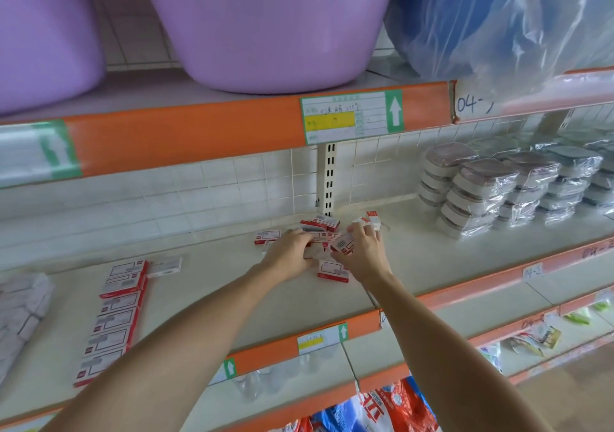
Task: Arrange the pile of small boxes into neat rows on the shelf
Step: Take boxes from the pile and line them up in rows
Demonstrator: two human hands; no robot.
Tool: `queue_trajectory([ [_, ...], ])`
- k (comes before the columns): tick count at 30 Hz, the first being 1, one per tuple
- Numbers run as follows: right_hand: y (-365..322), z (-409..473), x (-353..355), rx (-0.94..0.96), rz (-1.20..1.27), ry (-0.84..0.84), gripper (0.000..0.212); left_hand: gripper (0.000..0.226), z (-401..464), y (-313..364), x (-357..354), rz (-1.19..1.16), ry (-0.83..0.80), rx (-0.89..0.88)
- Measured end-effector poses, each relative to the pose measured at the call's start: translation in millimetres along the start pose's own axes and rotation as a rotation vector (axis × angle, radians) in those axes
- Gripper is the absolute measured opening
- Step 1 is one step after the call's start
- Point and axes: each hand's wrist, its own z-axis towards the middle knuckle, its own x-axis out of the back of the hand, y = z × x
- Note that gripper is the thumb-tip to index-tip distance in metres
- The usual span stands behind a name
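Shelf (206, 302): two hands (327, 252), six rowed boxes (113, 318).

On the orange edge strip (186, 136) of the upper shelf, a handwritten "04-" (470, 103) stands on a white patch at the strip's right end. Left of that mark, a green-bordered price label (352, 116) carries a white up arrow; its writing is too faint to read. Far below, a small tag (533, 270) on the lower shelf's edge reads "04-2".

A row of boxes (113, 318) lies left of the pile (320, 232) on the shelf (232, 298).
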Motion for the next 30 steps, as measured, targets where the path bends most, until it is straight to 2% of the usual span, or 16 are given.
queue_trajectory([
  [9,-87.8,-16.5,-53.6,0.196,0.043,-0.126,0.064,0.052,-66.9,-63.9,44.7,0.038,0.121,0.183],
  [16,-153.1,-39.2,-101.7,0.292,0.079,-0.23,0.064,0.049,-134.5,-116.9,70.0,0.069,0.14,0.336],
  [25,-187.8,-68.9,-143.3,0.275,0.064,-0.286,0.064,0.045,-182.5,-150.4,81.9,0.042,0.137,0.317],
  [30,-184.5,-81.0,-146.7,0.217,0.042,-0.332,0.065,0.042,-188.0,-155.8,74.0,-0.001,0.05,0.291],
])
